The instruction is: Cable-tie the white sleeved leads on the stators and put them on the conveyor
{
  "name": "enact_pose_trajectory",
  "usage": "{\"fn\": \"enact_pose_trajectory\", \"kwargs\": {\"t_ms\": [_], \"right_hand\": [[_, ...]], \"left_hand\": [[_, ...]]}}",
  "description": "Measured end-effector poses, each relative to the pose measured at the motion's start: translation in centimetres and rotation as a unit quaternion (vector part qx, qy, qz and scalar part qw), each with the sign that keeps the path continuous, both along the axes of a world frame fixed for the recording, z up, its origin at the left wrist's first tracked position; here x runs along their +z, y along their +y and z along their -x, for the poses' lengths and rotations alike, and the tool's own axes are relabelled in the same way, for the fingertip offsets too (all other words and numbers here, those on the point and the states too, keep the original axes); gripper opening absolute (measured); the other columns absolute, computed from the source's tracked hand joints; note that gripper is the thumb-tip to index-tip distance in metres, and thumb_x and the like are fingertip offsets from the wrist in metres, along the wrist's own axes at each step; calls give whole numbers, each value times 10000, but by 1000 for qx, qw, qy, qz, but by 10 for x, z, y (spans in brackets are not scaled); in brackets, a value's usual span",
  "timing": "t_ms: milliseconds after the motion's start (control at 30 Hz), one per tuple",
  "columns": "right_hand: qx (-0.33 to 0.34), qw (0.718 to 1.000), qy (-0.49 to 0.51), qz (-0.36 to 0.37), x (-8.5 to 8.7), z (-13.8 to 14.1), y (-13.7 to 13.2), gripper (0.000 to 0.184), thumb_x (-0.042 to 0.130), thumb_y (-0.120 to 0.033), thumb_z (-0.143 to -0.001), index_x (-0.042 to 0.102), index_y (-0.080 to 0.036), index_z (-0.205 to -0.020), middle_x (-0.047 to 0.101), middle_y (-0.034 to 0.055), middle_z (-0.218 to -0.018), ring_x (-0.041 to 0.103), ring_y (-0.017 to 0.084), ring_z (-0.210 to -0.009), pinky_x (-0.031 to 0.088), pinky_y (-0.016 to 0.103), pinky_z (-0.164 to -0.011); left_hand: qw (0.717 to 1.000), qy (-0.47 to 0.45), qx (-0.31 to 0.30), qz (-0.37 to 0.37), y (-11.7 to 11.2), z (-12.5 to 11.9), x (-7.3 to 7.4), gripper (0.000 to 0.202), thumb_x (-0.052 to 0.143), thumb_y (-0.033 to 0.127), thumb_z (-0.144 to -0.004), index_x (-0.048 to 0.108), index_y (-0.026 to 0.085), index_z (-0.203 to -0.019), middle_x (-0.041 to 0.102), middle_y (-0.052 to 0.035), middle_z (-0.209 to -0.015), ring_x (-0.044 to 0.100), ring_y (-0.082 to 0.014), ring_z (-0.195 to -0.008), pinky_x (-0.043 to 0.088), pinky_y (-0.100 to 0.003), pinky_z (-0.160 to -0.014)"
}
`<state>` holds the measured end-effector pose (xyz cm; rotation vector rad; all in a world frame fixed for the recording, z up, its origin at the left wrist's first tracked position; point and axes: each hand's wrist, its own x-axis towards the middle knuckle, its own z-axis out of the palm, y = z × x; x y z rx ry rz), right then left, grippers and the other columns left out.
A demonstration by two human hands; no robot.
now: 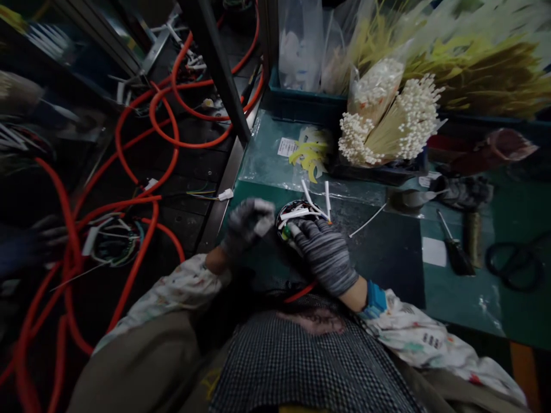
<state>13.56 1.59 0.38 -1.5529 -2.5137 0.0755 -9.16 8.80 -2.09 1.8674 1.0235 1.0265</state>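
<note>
A round motor stator (296,213) with bundled wires and white sleeves (328,201) sits on the green work surface in front of me. My right hand (327,252), in a grey striped knit glove, lies over its near right side with the fingers bent onto it. Something small and green (286,231) shows by those fingertips. Just left of the stator, apart from it, is my left hand (249,226), gloved and slightly blurred. Its fingers are half curled, a gap shows to the thumb, and I see nothing held. A red cable (300,293) runs below the stator.
Thick orange-red cables (172,143) loop across the left side, around another wired stator (116,241). At the back right stand bundles of white-tipped sticks (387,126) and yellow strips (482,74). A screwdriver (457,246) lies at right. A dark metal post (219,69) rises ahead.
</note>
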Motion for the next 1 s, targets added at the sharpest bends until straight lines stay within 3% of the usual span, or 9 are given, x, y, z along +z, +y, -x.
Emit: {"fn": "enact_pose_trajectory", "kwargs": {"t_ms": [33, 100, 200, 267, 433, 600, 667, 767, 1000], "right_hand": [[-4, 1000, 13, -10, -2, 0, 0, 311, 651, -318, -1091, 789, -215, -1350, 823, 160, -1251, 719, 321, -1116, 575, 448, -921], [-24, 998, 45, -41, -10, -1, -2, 292, 663, -371, -1088, 818, -213, -1277, 829, 150, -1200, 711, 316, -1089, 565, 450, -929], [-56, 988, 104, -102, -27, -3, -13, 232, 682, -340, -1070, 844, -207, -1169, 826, 139, -1101, 695, 291, -1006, 558, 439, -908], [-58, 980, 136, -133, -36, -4, -24, 200, 689, -300, -1056, 846, -223, -1154, 820, 115, -1049, 686, 268, -961, 557, 427, -899], [-51, 983, 127, -123, -38, -7, -46, 256, 671, -247, -1034, 850, -277, -1216, 825, 101, -1113, 677, 280, -1005, 561, 453, -910], [-49, 991, 116, -49, -29, -4, -56, 292, 703, -220, -1002, 859, -333, -1222, 836, 84, -1062, 682, 284, -992, 565, 479, -942], [-38, 991, 121, -34, -27, -3, -60, 323, 702, -180, -993, 855, -344, -1226, 843, 80, -1097, 680, 284, -1018, 559, 493, -976], [-27, 990, 131, -36, -26, -3, -65, 316, 693, -157, -994, 857, -332, -1199, 848, 76, -1068, 682, 279, -1008, 557, 467, -933], [-16, 992, 122, -4, -26, 1, -66, 352, 672, -111, -986, 843, -319, -1213, 841, 74, -1196, 680, 287, -1123, 549, 485, -1026]], "left_hand": [[1000, 3, -4, 15, 13, -4, 3, 457, 717, 503, -1015, 708, 221, -1375, 776, -134, -1265, 768, -292, -1141, 652, -509, -1032], [990, 40, -112, 74, 35, -16, 6, 650, 881, 560, -853, 716, 237, -1392, 708, -150, -1443, 650, -382, -1398, 520, -594, -1234], [945, 24, -279, 171, 47, -33, 3, 836, 948, 560, -769, 641, 276, -1492, 670, -133, -1498, 628, -389, -1430, 505, -594, -1256], [937, -13, -312, 158, 41, -37, -1, 920, 954, 546, -776, 550, 296, -1564, 637, -139, -1513, 640, -374, -1404, 525, -595, -1234], [966, 6, -256, -12, 9, -32, -3, 875, 913, 579, -839, 511, 271, -1552, 570, -169, -1534, 523, -396, -1507, 417, -646, -1308], [971, 88, -218, -33, -18, -22, 4, 887, 863, 487, -922, 392, 292, -1648, 516, -174, -1632, 365, -402, -1644, 357, -657, -1351], [972, 101, -210, -42, -26, -18, 2, 934, 862, 423, -931, 326, 322, -1690, 524, -151, -1642, 387, -385, -1640, 352, -638, -1365], [975, 92, -195, -47, -35, -14, -5, 907, 811, 383, -974, 283, 335, -1710, 552, -133, -1620, 490, -345, -1574, 374, -586, -1371], [984, 28, -174, -39, -46, -9, -27, 759, 635, 412, -1065, 236, 375, -1710, 380, -134, -1744, 376, -352, -1653, 439, -615, -1324]]}}
